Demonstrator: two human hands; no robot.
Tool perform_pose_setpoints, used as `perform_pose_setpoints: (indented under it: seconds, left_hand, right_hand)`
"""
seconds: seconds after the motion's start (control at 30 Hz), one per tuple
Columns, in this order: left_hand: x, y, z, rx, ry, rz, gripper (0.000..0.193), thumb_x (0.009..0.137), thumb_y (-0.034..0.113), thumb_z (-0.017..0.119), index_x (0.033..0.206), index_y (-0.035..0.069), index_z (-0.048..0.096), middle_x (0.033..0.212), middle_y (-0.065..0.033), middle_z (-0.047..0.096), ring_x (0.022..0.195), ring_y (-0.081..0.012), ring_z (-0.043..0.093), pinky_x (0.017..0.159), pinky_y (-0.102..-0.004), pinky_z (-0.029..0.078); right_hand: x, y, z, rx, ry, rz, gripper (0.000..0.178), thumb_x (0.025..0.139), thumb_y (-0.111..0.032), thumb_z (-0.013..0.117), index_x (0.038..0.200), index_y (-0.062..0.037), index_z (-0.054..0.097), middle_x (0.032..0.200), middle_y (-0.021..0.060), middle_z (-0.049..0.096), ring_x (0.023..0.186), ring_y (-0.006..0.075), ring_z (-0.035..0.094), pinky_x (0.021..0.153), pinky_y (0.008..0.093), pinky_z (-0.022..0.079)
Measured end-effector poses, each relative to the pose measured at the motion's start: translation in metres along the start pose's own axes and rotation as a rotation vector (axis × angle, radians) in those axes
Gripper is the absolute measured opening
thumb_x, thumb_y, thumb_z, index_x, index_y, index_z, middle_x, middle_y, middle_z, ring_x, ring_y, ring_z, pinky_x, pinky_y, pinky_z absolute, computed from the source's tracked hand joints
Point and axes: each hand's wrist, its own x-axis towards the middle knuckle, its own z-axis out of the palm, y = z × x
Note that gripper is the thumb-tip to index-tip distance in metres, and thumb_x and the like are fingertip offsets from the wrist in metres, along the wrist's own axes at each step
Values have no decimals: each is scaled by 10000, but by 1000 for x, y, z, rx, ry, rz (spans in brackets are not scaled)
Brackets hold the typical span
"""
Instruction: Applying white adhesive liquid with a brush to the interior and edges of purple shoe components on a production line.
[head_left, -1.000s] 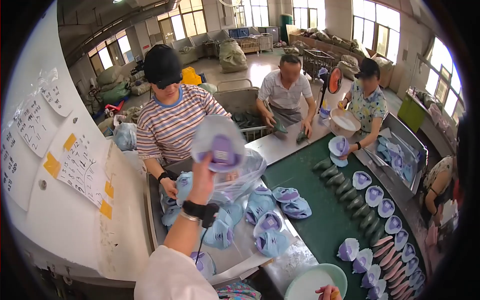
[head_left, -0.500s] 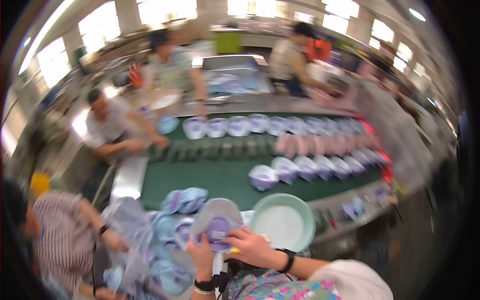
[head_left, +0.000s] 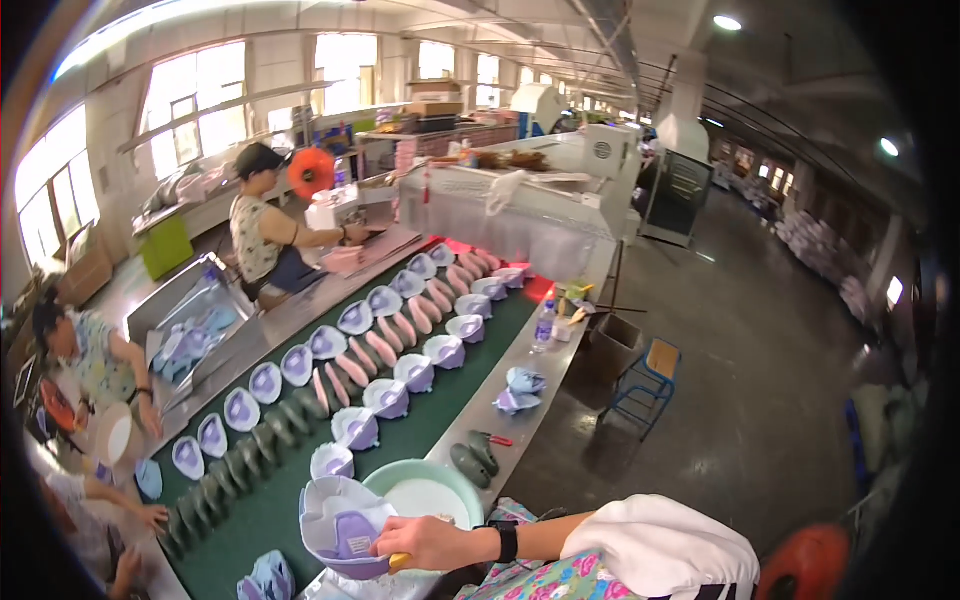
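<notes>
My right hand (head_left: 430, 545) comes in from the lower right, a black band on its wrist. Its fingers are closed at the edge of a pale blue and purple shoe upper (head_left: 318, 515) with a white printed label inside. A short yellow handle (head_left: 400, 561) pokes out under these fingers; the rest of that tool is hidden. My left hand is out of sight. Right behind the upper stands a pale green basin (head_left: 470, 488) with a white inside.
Uppers (head_left: 355, 428), pink sole-like pieces (head_left: 381, 348) and dark shoe-shaped forms (head_left: 252, 455) line a green belt (head_left: 450, 400). A metal ledge (head_left: 500, 440) holds a bottle (head_left: 544, 325) and dark clogs (head_left: 474, 458). Co-workers (head_left: 268, 225) are across the belt; a stool (head_left: 655, 365) stands right.
The view has swung to the right, toward the machine and aisle. My left hand, seen on the upper before, has gone from view. My right hand still grips the upper.
</notes>
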Motion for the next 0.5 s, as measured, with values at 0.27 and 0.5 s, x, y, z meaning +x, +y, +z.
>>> perform_pose_setpoints:
  seconds: [0.27, 0.5]
  left_hand:
    - [23, 293, 15, -991, -748, -512, 409, 928, 111, 480, 1314, -13, 431, 1181, -121, 566, 886, -184, 556, 781, -277, 447]
    - [-111, 268, 115, -1173, -1266, -469, 714, 888, 209, 591, 1449, 31, 187, 1265, -114, 489, 1105, -193, 508, 890, -279, 430]
  right_hand:
    - [-3, -9, -23, 353, 42, 3, 414, 738, -121, 739, 1123, -63, 596, 1014, 117, 570, 895, 291, 598, 781, 348, 486]
    - [-13, 29, -7, 438, -113, 63, 227, 811, -186, 670, 988, -60, 600, 796, 113, 583, 736, 256, 572, 649, 352, 455]
